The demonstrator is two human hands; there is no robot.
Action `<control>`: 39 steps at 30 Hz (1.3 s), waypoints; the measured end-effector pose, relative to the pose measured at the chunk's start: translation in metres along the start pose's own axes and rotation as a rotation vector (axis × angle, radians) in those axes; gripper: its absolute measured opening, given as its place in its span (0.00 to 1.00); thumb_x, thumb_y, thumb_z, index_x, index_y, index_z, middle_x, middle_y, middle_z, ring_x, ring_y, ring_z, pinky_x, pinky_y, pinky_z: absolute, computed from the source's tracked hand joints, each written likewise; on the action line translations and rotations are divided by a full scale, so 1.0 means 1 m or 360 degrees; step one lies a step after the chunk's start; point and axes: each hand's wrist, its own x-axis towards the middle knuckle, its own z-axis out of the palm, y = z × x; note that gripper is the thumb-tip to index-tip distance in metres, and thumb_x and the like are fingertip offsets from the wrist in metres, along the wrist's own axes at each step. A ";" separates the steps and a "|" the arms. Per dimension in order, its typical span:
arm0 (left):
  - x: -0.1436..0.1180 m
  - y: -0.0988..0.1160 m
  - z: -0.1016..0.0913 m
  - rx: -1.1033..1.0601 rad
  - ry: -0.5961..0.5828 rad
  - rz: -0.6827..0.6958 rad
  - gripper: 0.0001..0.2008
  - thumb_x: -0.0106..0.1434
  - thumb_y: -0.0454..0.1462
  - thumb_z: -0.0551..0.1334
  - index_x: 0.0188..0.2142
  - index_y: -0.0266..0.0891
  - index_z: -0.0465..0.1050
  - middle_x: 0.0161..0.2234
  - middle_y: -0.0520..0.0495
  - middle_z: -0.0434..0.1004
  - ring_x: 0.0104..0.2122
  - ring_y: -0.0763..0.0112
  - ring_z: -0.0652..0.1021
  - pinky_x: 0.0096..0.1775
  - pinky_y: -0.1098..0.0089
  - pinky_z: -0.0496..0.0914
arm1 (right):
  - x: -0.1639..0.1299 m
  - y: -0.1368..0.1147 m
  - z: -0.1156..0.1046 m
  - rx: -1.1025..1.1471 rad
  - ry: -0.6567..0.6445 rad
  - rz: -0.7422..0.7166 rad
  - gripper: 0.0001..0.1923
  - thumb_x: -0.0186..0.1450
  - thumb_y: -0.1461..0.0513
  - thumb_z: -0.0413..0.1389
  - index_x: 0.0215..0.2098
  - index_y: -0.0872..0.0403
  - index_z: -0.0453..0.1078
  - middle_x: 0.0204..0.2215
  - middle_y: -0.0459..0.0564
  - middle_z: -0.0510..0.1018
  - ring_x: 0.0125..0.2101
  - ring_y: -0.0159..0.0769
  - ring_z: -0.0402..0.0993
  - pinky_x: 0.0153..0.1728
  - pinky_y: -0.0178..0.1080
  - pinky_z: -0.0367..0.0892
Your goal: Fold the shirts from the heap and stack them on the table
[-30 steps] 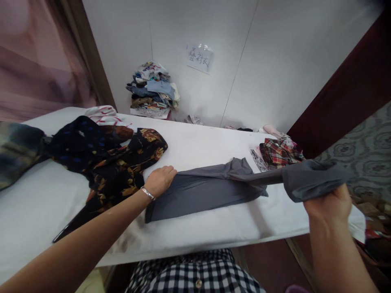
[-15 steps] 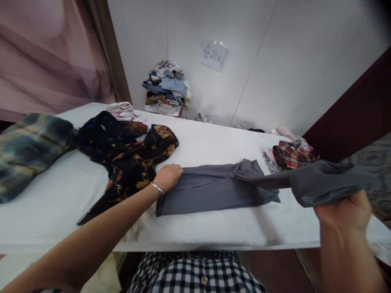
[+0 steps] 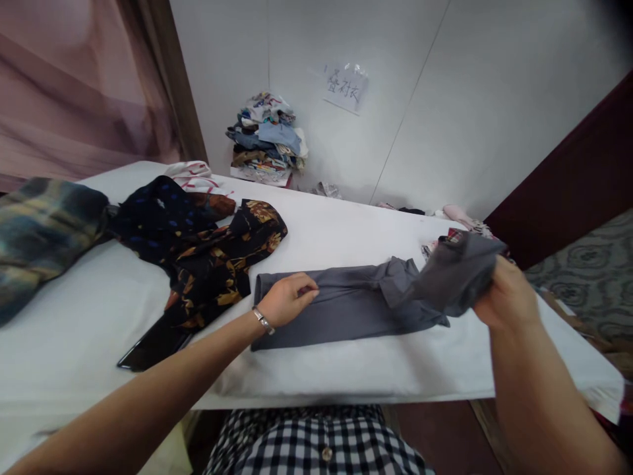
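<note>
A grey shirt (image 3: 341, 316) lies folded lengthwise on the white table (image 3: 346, 376) before me. My right hand (image 3: 504, 297) is closed on its sleeve (image 3: 450, 277), lifted above the shirt's right end and blurred by motion. Over the left part of the shirt is my left hand (image 3: 289, 300), wearing a silver bracelet. Its fingers are curled toward the thumb, with no cloth visible between them. Whether it touches the shirt is unclear.
To the left lie a black floral garment (image 3: 212, 270), a dark blue dotted one (image 3: 153, 218) and a plaid one (image 3: 54, 231). A black glossy object (image 3: 153, 346) is near them. Behind stands a clothes pile (image 3: 270, 138); a written sheet (image 3: 346, 86) hangs on the wall.
My right hand has brought the sleeve leftward, in over the shirt's right end. My left hand has left the shirt's upper edge and shifted slightly right and down.
</note>
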 end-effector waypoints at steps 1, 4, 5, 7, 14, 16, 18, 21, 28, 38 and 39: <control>0.001 0.010 0.005 -0.0316 -0.0009 -0.0106 0.10 0.63 0.43 0.61 0.37 0.40 0.75 0.35 0.46 0.78 0.35 0.66 0.76 0.41 0.64 0.70 | 0.000 0.004 0.014 -0.0013 -0.0144 0.0080 0.10 0.56 0.55 0.65 0.34 0.52 0.78 0.34 0.49 0.83 0.41 0.45 0.79 0.47 0.49 0.74; 0.000 0.034 0.017 -0.1383 -0.0124 -0.0421 0.24 0.62 0.54 0.60 0.48 0.40 0.72 0.44 0.40 0.79 0.40 0.61 0.79 0.43 0.60 0.72 | -0.008 0.023 0.062 -0.0139 -0.0696 0.0293 0.13 0.58 0.54 0.63 0.38 0.52 0.79 0.32 0.47 0.83 0.40 0.43 0.79 0.47 0.47 0.73; -0.002 0.038 0.020 -0.1684 -0.0171 -0.0521 0.28 0.62 0.57 0.58 0.50 0.40 0.71 0.47 0.38 0.78 0.43 0.58 0.79 0.44 0.58 0.72 | -0.011 0.032 0.077 -0.0242 -0.0929 0.0303 0.15 0.58 0.53 0.62 0.41 0.52 0.79 0.32 0.47 0.83 0.41 0.42 0.79 0.48 0.46 0.73; -0.008 0.038 0.024 -0.2070 -0.0214 -0.0737 0.31 0.63 0.60 0.54 0.50 0.39 0.71 0.49 0.37 0.78 0.46 0.55 0.79 0.47 0.55 0.73 | -0.011 0.055 0.095 -0.0433 -0.1263 0.0250 0.18 0.58 0.54 0.61 0.45 0.51 0.79 0.35 0.48 0.84 0.42 0.41 0.79 0.50 0.46 0.72; -0.031 0.013 0.020 -0.1982 -0.0059 -0.1282 0.18 0.66 0.47 0.53 0.45 0.40 0.74 0.51 0.40 0.77 0.46 0.59 0.80 0.46 0.61 0.76 | 0.073 0.132 0.024 -0.1164 -0.0643 0.0273 0.16 0.56 0.66 0.55 0.41 0.54 0.78 0.36 0.51 0.84 0.39 0.41 0.80 0.50 0.48 0.72; -0.032 0.012 0.016 -0.1889 -0.0118 -0.1354 0.17 0.65 0.48 0.55 0.40 0.39 0.76 0.42 0.40 0.81 0.38 0.62 0.81 0.41 0.64 0.77 | 0.090 0.140 -0.004 -0.1334 -0.0631 0.0299 0.15 0.54 0.69 0.54 0.37 0.54 0.79 0.33 0.49 0.84 0.42 0.43 0.79 0.54 0.51 0.68; -0.030 0.013 0.010 -0.1778 -0.0187 -0.1393 0.16 0.63 0.49 0.58 0.33 0.40 0.76 0.30 0.42 0.79 0.29 0.66 0.79 0.33 0.67 0.76 | 0.093 0.145 -0.019 -0.1372 -0.0703 0.0312 0.17 0.51 0.72 0.54 0.35 0.54 0.79 0.34 0.49 0.84 0.45 0.44 0.78 0.57 0.51 0.65; -0.025 0.018 0.002 -0.1666 -0.0193 -0.1300 0.15 0.59 0.49 0.62 0.25 0.40 0.71 0.22 0.48 0.72 0.22 0.72 0.73 0.26 0.71 0.72 | 0.084 0.152 -0.022 -0.1425 -0.0914 0.0323 0.26 0.46 0.75 0.52 0.40 0.54 0.80 0.42 0.50 0.83 0.49 0.45 0.76 0.58 0.45 0.64; -0.009 0.047 -0.020 -0.1383 -0.0223 -0.0995 0.15 0.51 0.45 0.69 0.24 0.40 0.65 0.17 0.54 0.67 0.17 0.77 0.66 0.21 0.74 0.63 | 0.077 0.165 -0.009 -0.1787 -0.1340 0.0318 0.30 0.49 0.70 0.55 0.50 0.54 0.77 0.47 0.53 0.81 0.47 0.46 0.75 0.54 0.43 0.66; 0.027 0.006 -0.018 -0.0160 -0.0315 -0.0877 0.30 0.48 0.41 0.67 0.51 0.37 0.67 0.24 0.53 0.72 0.21 0.68 0.71 0.25 0.69 0.64 | 0.097 0.150 -0.047 -0.1314 -0.0758 0.0443 0.09 0.43 0.62 0.47 0.20 0.53 0.68 0.17 0.42 0.70 0.25 0.35 0.66 0.32 0.36 0.63; 0.029 -0.002 -0.015 0.0149 -0.0287 -0.0819 0.31 0.47 0.38 0.66 0.53 0.37 0.67 0.29 0.47 0.77 0.26 0.64 0.76 0.28 0.67 0.67 | 0.098 0.149 -0.050 -0.1300 -0.0730 0.0440 0.08 0.43 0.62 0.47 0.20 0.52 0.67 0.16 0.41 0.70 0.24 0.35 0.66 0.31 0.36 0.62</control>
